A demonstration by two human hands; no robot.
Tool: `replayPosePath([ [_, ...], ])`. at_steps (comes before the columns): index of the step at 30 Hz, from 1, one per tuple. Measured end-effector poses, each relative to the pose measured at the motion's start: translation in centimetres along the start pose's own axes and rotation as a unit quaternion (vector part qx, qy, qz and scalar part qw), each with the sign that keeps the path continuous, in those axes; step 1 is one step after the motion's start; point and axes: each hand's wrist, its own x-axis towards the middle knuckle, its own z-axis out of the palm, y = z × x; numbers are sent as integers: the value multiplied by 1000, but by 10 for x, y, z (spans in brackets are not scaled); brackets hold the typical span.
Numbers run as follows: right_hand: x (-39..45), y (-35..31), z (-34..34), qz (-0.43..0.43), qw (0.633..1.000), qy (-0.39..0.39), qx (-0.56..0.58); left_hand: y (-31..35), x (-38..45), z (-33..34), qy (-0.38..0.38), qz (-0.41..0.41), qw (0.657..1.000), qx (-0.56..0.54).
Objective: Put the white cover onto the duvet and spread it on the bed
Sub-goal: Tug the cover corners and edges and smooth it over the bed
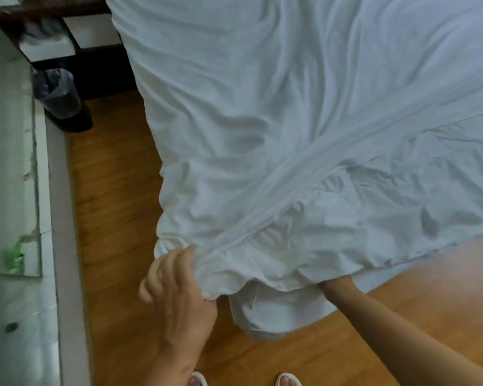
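Soft, limp white fabric duvet cover [262, 121]: light, bunches easily. Left hand [176, 282] pinching gathered corner hem. Right hand hidden under cloth, state unclear. Best grip: corners, hem.

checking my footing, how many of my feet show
2: left foot at the bottom edge below the left hand, right foot beside it, both cropped.

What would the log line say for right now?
left hand: grips white cover edge | right hand: hidden inside cover, forearm visible | duvet: partly covered
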Motion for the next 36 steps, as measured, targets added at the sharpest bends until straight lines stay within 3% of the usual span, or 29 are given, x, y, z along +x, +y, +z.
replayPosePath([
  [1, -6, 2, 1, 11, 999, -3, 30, -3, -6, 3, 5, -90, 996, -27],
  [2, -13, 6, 1, 8, 999, -1, 39, -8, -11, 9, -10, -127, 989, -74],
  [5, -32, 22, -2, -21, 996, -77, -31, -16, -15, 25, -53, -88, 970, -221],
  [8, -47, 34, -6, 11, 984, -179, 12, -13, -18, 11, -87, -59, 953, -283],
  [10, -66, 53, -15, 12, 990, -141, 3, -16, -36, -11, -126, -67, 952, -270],
  [13, -97, 104, -43, -30, 984, -126, -123, -25, -74, -51, -205, -177, 957, -101],
  [16, -141, 163, -69, -9, 960, -158, -229, -20, -96, -77, -129, -263, 955, -43],
  [19, -152, 159, -73, -127, 957, -61, -253, -14, -97, -81, -2, -221, 974, -52],
  [20, -153, 135, -67, -221, 934, -41, -278, -12, -97, -80, 56, -201, 976, -56],
  [21, -153, 105, -58, -349, 877, -51, -326, -9, -95, -79, 114, -196, 971, -76],
  [23, -138, 63, -29, -552, 695, -125, -443, 5, -89, -82, 207, -201, 949, -129],
  [24, -123, 51, -12, -594, 618, -136, -497, 15, -86, -83, 243, -189, 940, -147],
  [25, -111, 40, 8, -612, 582, -131, -519, 25, -84, -85, 266, -170, 936, -158],
  [30, -79, -8, 81, -621, 611, -63, -488, 38, -70, -95, 305, -115, 927, -184],
  [33, -51, -13, 94, -601, 582, -98, -539, 34, -72, -91, 255, -64, 953, -154],
  [34, -46, -15, 95, -588, 588, -108, -544, 29, -77, -85, 235, -58, 959, -146],
  [36, -39, -28, 98, -590, 618, -82, -513, 12, -87, -72, 188, -124, 964, -140],
])
